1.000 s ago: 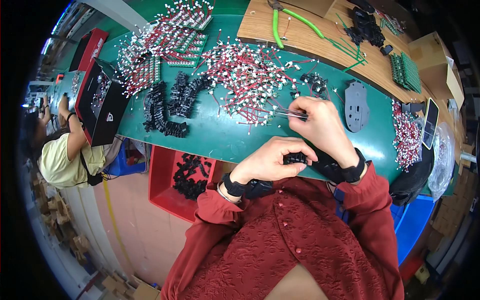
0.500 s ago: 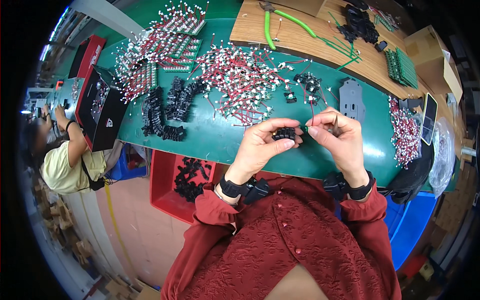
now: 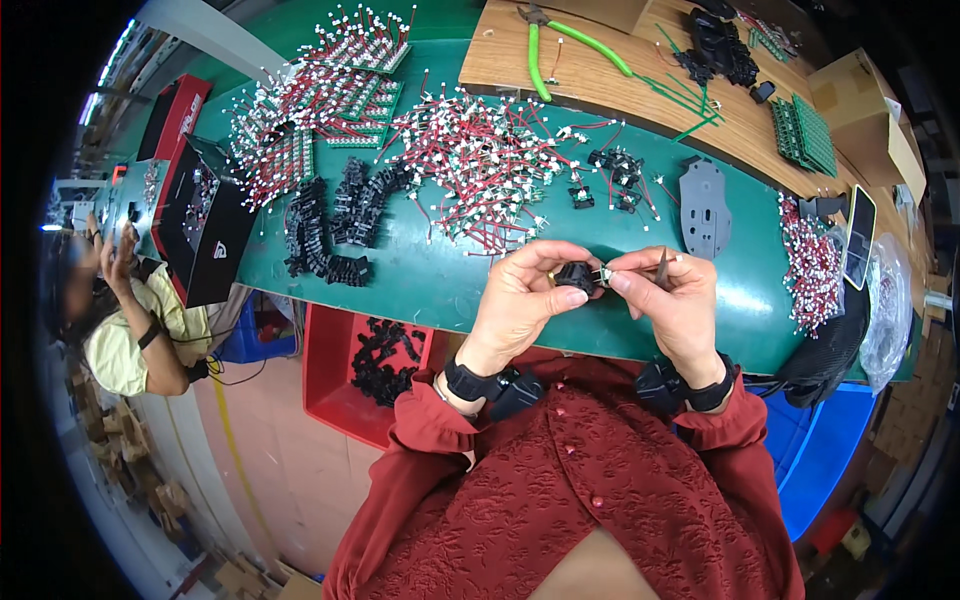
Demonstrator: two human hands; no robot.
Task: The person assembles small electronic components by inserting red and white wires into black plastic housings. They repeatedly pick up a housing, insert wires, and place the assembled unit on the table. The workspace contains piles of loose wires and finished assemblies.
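Note:
My left hand (image 3: 518,292) pinches a small black plastic part (image 3: 574,277) between thumb and fingers, above the near edge of the green table. Touching that part from the right, my right hand (image 3: 672,302) holds a tiny piece with a pale end (image 3: 604,275) between thumb and forefinger; it looks like a wired connector board. A pointed dark metal tool (image 3: 662,264), perhaps tweezers, is tucked in the same hand, its rest hidden by the fingers. Just beyond lie a heap of red-wired boards with white connectors (image 3: 480,170) and a few loose black parts (image 3: 620,170).
Rows of black parts (image 3: 325,240) and stacked green board panels (image 3: 375,110) lie at left. A grey plate (image 3: 704,205), a phone (image 3: 857,237) and a bag of wired boards (image 3: 808,260) lie right. Green-handled cutters (image 3: 537,60) rest behind. Below stands a red bin (image 3: 325,375).
My right hand has brought the wired board against the black part, which has turned in my left fingers. At far left, another person's raised arm has shifted.

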